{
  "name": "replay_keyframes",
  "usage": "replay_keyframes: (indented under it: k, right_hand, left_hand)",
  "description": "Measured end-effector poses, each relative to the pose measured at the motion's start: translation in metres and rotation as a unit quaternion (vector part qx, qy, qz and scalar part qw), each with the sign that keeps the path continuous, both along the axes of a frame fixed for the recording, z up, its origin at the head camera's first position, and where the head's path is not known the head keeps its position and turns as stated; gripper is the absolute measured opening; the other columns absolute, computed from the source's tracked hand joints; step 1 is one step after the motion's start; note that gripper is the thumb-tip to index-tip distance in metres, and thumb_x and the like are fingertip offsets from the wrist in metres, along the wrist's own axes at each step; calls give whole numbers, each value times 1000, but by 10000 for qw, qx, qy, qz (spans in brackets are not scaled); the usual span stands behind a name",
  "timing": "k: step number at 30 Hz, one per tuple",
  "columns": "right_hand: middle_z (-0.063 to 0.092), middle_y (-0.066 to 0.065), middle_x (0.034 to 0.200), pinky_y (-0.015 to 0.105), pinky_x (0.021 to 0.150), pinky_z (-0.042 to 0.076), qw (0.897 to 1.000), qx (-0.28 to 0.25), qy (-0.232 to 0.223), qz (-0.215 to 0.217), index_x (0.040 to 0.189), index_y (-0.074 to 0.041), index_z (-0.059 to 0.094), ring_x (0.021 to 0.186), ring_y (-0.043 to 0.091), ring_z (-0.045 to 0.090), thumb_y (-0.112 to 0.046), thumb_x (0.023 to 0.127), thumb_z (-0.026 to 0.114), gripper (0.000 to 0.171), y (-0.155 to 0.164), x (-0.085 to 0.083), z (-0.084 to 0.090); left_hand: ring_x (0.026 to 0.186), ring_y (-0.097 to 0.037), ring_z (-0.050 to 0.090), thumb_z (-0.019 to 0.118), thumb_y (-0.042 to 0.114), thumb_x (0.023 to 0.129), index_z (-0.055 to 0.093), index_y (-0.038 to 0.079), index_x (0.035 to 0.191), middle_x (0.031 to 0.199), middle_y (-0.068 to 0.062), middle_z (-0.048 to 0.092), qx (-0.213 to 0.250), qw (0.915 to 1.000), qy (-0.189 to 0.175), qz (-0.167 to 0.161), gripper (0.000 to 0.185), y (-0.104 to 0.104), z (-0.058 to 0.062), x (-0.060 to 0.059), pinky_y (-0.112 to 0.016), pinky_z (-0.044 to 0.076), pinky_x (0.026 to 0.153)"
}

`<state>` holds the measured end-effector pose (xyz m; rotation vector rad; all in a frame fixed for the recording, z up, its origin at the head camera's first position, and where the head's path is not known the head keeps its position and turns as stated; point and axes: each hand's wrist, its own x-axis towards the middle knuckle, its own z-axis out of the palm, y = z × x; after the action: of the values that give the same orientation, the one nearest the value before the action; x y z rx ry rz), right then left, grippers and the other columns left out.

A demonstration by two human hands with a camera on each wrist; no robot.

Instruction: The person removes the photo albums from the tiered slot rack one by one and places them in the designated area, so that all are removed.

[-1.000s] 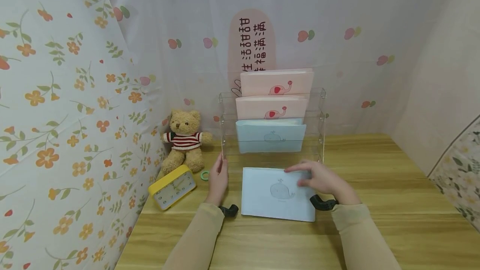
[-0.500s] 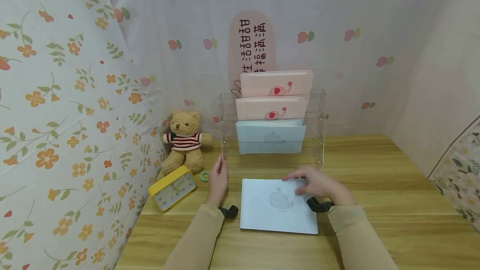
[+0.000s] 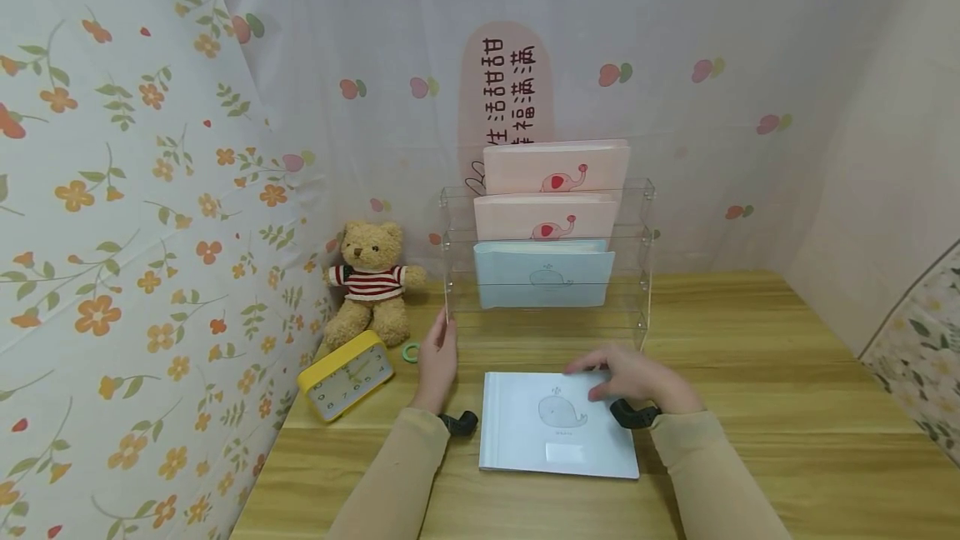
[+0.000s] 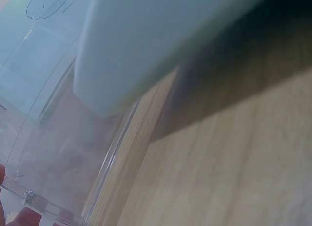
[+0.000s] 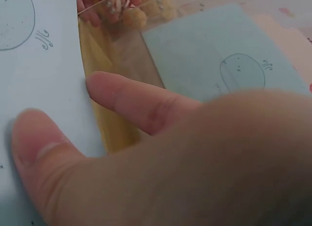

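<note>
A light-blue photo album [image 3: 558, 440] with a whale drawing is in front of the rack. My right hand [image 3: 633, 377] pinches its far edge; in the right wrist view the thumb [image 5: 39, 138] lies on the cover and the index finger [image 5: 126, 97] at the edge. A pale, blurred corner of the album [image 4: 146, 46] hangs over the table in the left wrist view, with a shadow beneath. My left hand [image 3: 437, 365] grips the left side panel of the clear tiered rack [image 3: 547, 319], its fingertips partly hidden. Another blue whale album [image 3: 543, 277] stands in the rack's lower tier.
Two pink elephant albums [image 3: 555, 167] stand in the higher tiers. Left of the rack are a teddy bear [image 3: 371, 282], a yellow clock [image 3: 347, 375] and a small green ring [image 3: 410, 352]. Wood tabletop [image 3: 787, 373] extends to the right; patterned curtains [image 3: 360, 148] close off the back and sides.
My right hand has drawn the album toward me, away from the rack. The cover looks larger and now shows a bright reflection. My left hand stays on the rack.
</note>
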<state>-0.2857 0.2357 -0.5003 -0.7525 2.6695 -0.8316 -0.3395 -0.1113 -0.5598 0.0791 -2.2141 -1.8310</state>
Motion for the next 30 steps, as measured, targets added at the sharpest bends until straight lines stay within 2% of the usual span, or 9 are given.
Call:
replay_keyframes:
  k: [4,10,16,25,30]
  right_hand:
    - [72,-5,129,46,98,57,10000,62,-44,49,122,-38,74,121,25,64,-18,84,84,44,-2,0,-2]
    - [73,-3,129,49,100,56,9998,71,-200,-3,122,-35,75,121,25,65,-17,84,84,43,-4,0,-2]
    - [73,-7,126,47,101,56,9984,120,-469,-276,119,-35,76,121,21,64,-14,82,85,43,-8,2,-3]
    - [74,-11,123,47,102,55,9964,291,-536,-595,115,-36,77,120,19,64,-12,81,86,43,-14,4,-4]
    - [74,-7,124,49,101,55,9951,305,-524,-783,115,-33,78,120,21,64,-13,82,85,39,-16,6,-3]
  left_hand:
    - [143,-25,52,52,45,106,49,35,151,154,-1,54,-15,10000,-4,-5,46,0,1,0,-48,44,118]
    - [141,-25,53,52,44,106,50,35,151,152,-2,56,26,10000,29,-7,45,0,0,0,-47,45,117]
    - [142,-26,53,52,42,107,50,34,151,153,-3,55,23,10000,25,-20,45,0,-2,-2,-48,45,117]
    - [143,-26,52,52,44,106,49,33,152,154,-1,54,111,9999,-15,-35,47,0,-2,-1,-48,45,117]
    - [143,-27,52,51,44,107,48,32,152,155,-2,53,68,10000,11,-39,47,0,-1,-1,-48,45,117]
